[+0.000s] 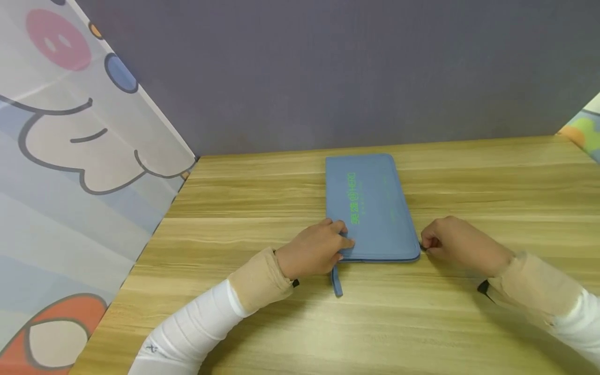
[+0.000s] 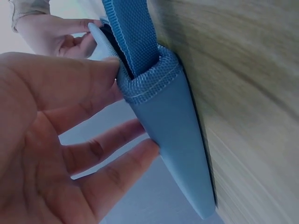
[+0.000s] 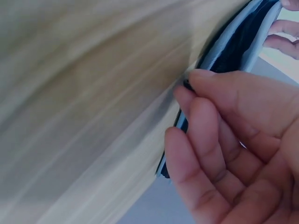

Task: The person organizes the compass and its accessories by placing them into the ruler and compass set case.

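Observation:
A blue zippered pouch (image 1: pixel 370 208) with green lettering lies flat on the wooden table. My left hand (image 1: pixel 314 249) rests on its near left corner. In the left wrist view, the thumb (image 2: pixel 100 74) touches the corner and the other fingers lie fairly straight against the pouch. A blue strap (image 1: pixel 336 281) sticks out beside that hand. At the near right corner, my right hand (image 1: pixel 452 244) pinches a small dark zipper pull (image 3: pixel 187 84) between thumb and forefinger. The dark inside of the pouch shows through the open zipper edge in the right wrist view.
A grey panel (image 1: pixel 337 73) stands upright along the table's (image 1: pixel 234 208) back edge. On the left hangs a curtain (image 1: pixel 51 224) printed with cartoon figures. Part of another colourful print (image 1: pixel 583 133) shows at the far right.

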Demonstrator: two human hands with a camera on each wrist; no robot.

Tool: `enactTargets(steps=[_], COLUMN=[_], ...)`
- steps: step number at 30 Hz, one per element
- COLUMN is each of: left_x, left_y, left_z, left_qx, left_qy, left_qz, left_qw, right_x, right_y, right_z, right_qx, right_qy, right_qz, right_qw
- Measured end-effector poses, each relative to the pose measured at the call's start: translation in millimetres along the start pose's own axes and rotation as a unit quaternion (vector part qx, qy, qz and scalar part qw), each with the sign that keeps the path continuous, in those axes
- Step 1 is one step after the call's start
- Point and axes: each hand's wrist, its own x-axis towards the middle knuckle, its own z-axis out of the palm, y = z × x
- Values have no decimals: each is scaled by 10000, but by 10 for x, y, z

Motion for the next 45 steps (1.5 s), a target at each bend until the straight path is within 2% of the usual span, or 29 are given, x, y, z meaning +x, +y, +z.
enactTargets(steps=[5, 18, 24, 31, 38, 45], left_x=[2, 43, 50, 48, 58, 41], left_y=[-17, -8, -14, -27, -45, -70], left_z=[25, -1, -19, -26, -26, -20], left_qx=[-30, -183, -239, -306, -215, -252], left_qy=[64, 20, -36, -62, -48, -80], left_qz=[53, 134, 131, 112, 171, 150], left_qw=[10000, 9997, 9996, 9995, 9996, 9995], right_x=[-40, -127, -154, -127, -92, -26], right_y=[-51, -167, -235, -355, -422, -503], right_z=[34, 90, 113, 167, 192, 234], right_qx=[58, -317, -358, -322, -419, -596], right_qy=[-21, 19, 170, 245, 541, 534], right_qz=[-36, 165, 260, 139, -105, -239], right_qw=[10000, 9994, 9989, 9991, 9976, 9965])
